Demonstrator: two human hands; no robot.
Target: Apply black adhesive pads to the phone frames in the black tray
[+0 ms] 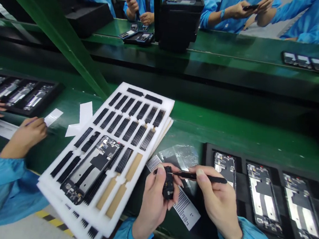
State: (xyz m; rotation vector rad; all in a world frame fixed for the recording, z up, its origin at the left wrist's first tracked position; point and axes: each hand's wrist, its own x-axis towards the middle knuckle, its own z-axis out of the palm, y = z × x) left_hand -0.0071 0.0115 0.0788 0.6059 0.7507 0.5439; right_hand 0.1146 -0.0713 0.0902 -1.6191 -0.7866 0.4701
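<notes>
Between the thumb and fingers of my left hand [155,202] is a small black phone part [168,189], held up over the bench. My right hand [219,202] is closed around black tweezers [201,177], whose tip meets the upper part of the piece. Under my hands lie a white sheet of small black dots [187,210] and a clear plastic bag [182,156]. To the left, a white foam tray [127,154] carries rows of thin black parts, with an opened phone body [94,169] resting on top.
A black tray [241,158] of opened phone bodies stands at right; another black tray [29,111] is at far left. A co-worker's hands [26,136] work beside a white slip [53,117]. A green post [57,32] slants across the upper left. People in blue sleeves work opposite.
</notes>
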